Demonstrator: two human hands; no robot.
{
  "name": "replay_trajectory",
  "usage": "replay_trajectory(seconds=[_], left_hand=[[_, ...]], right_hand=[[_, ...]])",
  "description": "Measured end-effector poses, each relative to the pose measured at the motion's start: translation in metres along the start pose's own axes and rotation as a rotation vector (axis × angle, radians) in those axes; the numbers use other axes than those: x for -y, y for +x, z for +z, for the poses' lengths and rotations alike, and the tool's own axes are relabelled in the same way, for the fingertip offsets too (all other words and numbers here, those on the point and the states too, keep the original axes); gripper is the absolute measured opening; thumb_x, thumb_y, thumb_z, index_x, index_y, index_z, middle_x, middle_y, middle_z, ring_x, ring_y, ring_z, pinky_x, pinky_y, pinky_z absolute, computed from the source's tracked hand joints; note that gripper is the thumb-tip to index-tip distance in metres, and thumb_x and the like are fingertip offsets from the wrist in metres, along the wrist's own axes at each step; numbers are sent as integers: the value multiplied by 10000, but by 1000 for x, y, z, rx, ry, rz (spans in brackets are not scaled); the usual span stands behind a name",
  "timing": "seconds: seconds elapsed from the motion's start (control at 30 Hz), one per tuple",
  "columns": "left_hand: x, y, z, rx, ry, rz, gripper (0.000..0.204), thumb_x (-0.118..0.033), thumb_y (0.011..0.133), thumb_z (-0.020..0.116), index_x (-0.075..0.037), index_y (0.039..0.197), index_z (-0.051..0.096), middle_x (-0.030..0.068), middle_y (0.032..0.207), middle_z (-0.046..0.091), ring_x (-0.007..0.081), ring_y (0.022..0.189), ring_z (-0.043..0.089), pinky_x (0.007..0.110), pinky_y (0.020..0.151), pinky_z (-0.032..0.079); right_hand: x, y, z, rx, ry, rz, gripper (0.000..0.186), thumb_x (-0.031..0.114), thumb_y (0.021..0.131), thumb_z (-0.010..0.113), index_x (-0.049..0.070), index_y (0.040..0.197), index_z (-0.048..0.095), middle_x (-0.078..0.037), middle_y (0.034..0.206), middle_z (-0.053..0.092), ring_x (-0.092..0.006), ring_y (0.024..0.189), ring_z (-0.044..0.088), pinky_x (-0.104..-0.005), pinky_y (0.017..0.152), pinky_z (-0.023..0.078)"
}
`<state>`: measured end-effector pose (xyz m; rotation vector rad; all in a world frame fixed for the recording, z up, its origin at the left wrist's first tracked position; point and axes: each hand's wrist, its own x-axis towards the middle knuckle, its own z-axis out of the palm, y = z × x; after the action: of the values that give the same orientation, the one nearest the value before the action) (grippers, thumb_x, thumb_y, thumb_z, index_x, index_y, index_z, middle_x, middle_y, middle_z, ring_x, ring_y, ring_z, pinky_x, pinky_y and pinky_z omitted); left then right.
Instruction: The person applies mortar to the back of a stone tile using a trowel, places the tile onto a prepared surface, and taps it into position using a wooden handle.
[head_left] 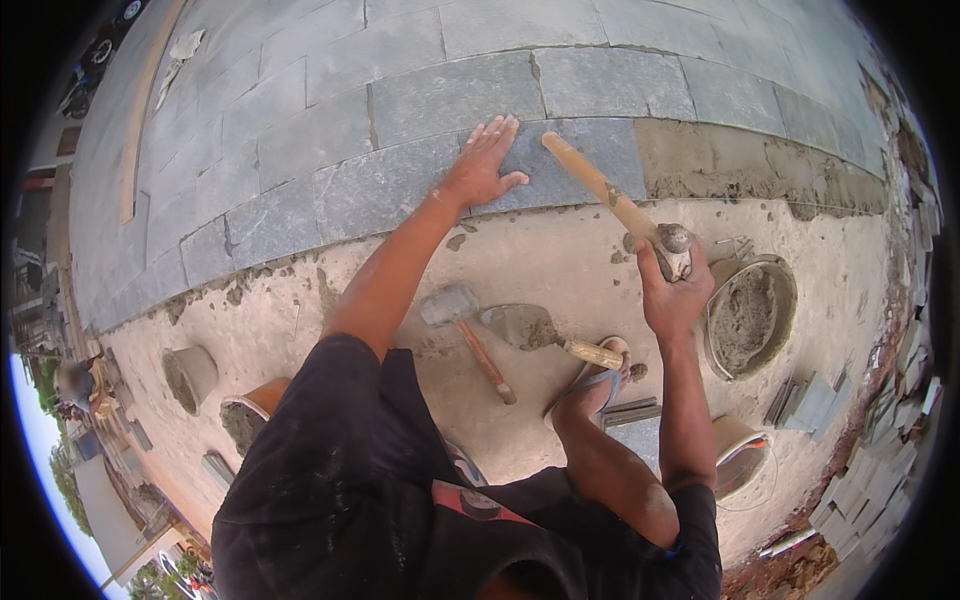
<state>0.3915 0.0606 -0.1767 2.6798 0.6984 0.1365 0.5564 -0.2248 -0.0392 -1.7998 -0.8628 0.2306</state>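
Observation:
My left hand (485, 165) lies on a dark blue-grey stone tile (572, 172), fingers spread, at the near edge of the paving. My right hand (672, 278) is closed round the head of a hammer (590, 175), whose pale wooden handle reaches diagonally over that tile. A strip of wet mortar (760, 163) adjoins the tile on the right, with a string along its near edge. Below my hands, a grey mallet (450, 305) and a trowel (515, 322) with a wooden handle lie on the sandy ground beside my sandalled foot.
Laid grey tiles (440, 90) stretch ahead. Mortar buckets (750, 315) stand right and left (190, 375). Loose slates (810, 405) lie right; stone piles (880, 460) line the right edge. A wooden plank (145, 120) rests on the paving. Another person (75, 385) is at far left.

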Motion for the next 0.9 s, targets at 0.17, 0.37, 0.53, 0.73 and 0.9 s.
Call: replay_trajectory(seconds=[0.17, 0.37, 0.53, 0.73, 0.9], left_hand=[[-3, 4, -4, 12, -44, -15, 978, -542, 906, 656, -68, 1603, 160, 142, 1661, 200, 271, 1553, 109, 443, 1279, 93], [-1, 2, -5, 3, -18, -13, 965, -562, 910, 640, -76, 1602, 175, 138, 1661, 201, 267, 1553, 114, 444, 1279, 91], [1, -1, -6, 1, 7, -13, 996, -599, 897, 636, -55, 1596, 180, 150, 1664, 181, 284, 1554, 102, 450, 1278, 102], [2, -12, -13, 57, 69, 12, 1163, -671, 774, 723, -20, 1582, 200, 180, 1660, 168, 314, 1553, 94, 465, 1275, 117], [-2, -14, -18, 85, 52, -20, 1227, -670, 730, 765, -8, 1583, 182, 180, 1661, 166, 313, 1554, 85, 458, 1279, 104]], right_hand=[[3, 3, -1, 36, 0, 4, 272, 123, 853, 796, -7, 1039, 644, -41, 735, 667, -61, 586, 588, -251, 546, 497], [-9, -1, 3, 0, -56, -55, 280, 148, 839, 812, 1, 1022, 658, -39, 780, 678, -81, 666, 599, -265, 623, 518], [-12, -3, 4, 13, 7, 68, 295, 160, 841, 813, -5, 1037, 666, -52, 824, 690, -86, 720, 600, -268, 677, 520], [-19, -5, 3, -20, -13, 31, 311, 176, 833, 816, 5, 1043, 663, -65, 800, 693, -94, 693, 606, -283, 664, 530], [-10, 0, 1, 3, -12, 45, 316, 178, 832, 818, 3, 1046, 665, -56, 802, 699, -85, 693, 609, -278, 654, 528]])
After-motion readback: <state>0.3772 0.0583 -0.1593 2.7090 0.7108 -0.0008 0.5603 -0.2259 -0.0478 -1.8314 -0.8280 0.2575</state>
